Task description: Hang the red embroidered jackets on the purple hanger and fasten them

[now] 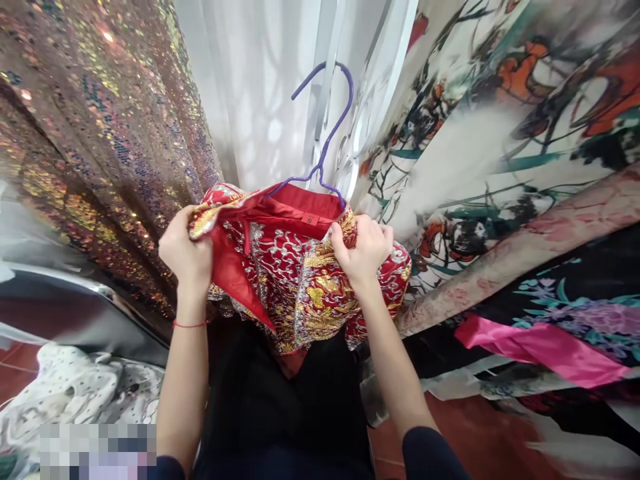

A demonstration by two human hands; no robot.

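A red jacket embroidered in gold and silver [327,297] is held up before the wearer's black-clad lap, and it is gripped on both sides! One front edge is clamped in the left hand [186,248], fingers closed on the cloth, and there the plain red lining is exposed. Across the neckline, the gold-worked shoulder area is pinched by the right hand [364,248], thumb pressed on top. Between the two, a small size label marked "S" [310,219] is shown inside the collar, and the purple hanger [351,87] is seated in the neck opening, its hook raised; whether anything is caught by that hook cannot be told. The scene is flanked by sequinned fabric [120,120] at left and painted-print fabric [480,140] at right, while pink satin [543,350] is draped lower down.
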